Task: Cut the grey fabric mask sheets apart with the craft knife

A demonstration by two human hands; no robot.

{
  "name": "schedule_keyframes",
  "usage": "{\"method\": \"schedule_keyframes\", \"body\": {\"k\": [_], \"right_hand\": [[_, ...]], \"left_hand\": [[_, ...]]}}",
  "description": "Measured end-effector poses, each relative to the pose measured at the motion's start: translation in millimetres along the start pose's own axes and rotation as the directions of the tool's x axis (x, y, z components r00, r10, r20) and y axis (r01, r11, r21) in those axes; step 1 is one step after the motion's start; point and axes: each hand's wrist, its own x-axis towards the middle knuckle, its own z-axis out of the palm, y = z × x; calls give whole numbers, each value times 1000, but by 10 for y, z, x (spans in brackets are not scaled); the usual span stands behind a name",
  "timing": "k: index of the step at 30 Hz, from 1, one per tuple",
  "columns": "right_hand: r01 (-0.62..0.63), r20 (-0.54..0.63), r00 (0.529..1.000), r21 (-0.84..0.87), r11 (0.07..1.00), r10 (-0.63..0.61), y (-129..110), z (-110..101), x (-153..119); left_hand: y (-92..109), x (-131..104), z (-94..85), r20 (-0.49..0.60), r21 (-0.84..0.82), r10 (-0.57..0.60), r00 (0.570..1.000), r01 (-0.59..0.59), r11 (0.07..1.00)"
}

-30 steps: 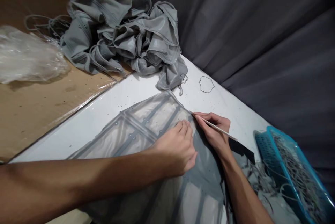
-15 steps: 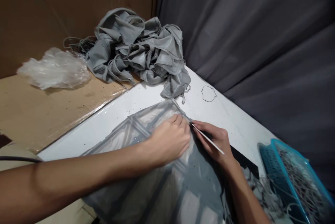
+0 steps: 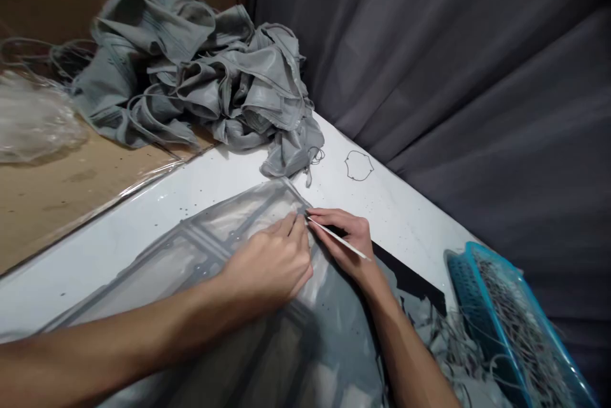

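Observation:
A grey, partly see-through sheet (image 3: 346,316) with darker bands and small dots lies spread over the table in front of me. My left hand (image 3: 274,258) rests on it near its right edge, fingers curled and closed on the material; what is under the fingertips is hidden. Just to the right, my right hand (image 3: 347,239) pinches a thin white stick (image 3: 338,240), slanting from the fingertips down across the hand. The stick's upper end meets the sheet's edge close to my left fingers. The exact contact is too small to make out.
A crumpled pile of grey fabric (image 3: 191,70) sits behind the sheet, beside clear plastic film (image 3: 35,118). A thin dark loop (image 3: 359,165) lies on the white tabletop (image 3: 391,217). At right stands a blue basket (image 3: 496,319) of thin strands; a dark curtain (image 3: 429,77) hangs behind.
The view has shifted, so hands, sheet and basket appear further left. Both hands stay close together at the sheet's edge, and the right hand still holds the white stick.

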Motion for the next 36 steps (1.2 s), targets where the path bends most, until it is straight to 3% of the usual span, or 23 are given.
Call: {"method": "schedule_keyframes", "body": {"k": [10, 19, 24, 29, 36], "right_hand": [[31, 12, 999, -41, 999, -31, -4, -6, 7], [149, 50, 988, -149, 978, -143, -20, -22, 21], [302, 164, 952, -357, 884, -259, -65, -25, 46], [412, 201, 911, -505, 759, -360, -92, 14, 58], [404, 126, 905, -550, 731, -405, -105, 89, 69]], "left_hand": [[-29, 22, -31, -97, -53, -22, 995, 17, 998], [-17, 4, -45, -89, -52, -33, 995, 29, 998], [-4, 9, -58, -104, -17, -21, 994, 19, 1000], [7, 10, -44, -90, -19, -10, 996, 8, 1000], [4, 5, -34, -93, -1, 31, 995, -32, 1000]]}}
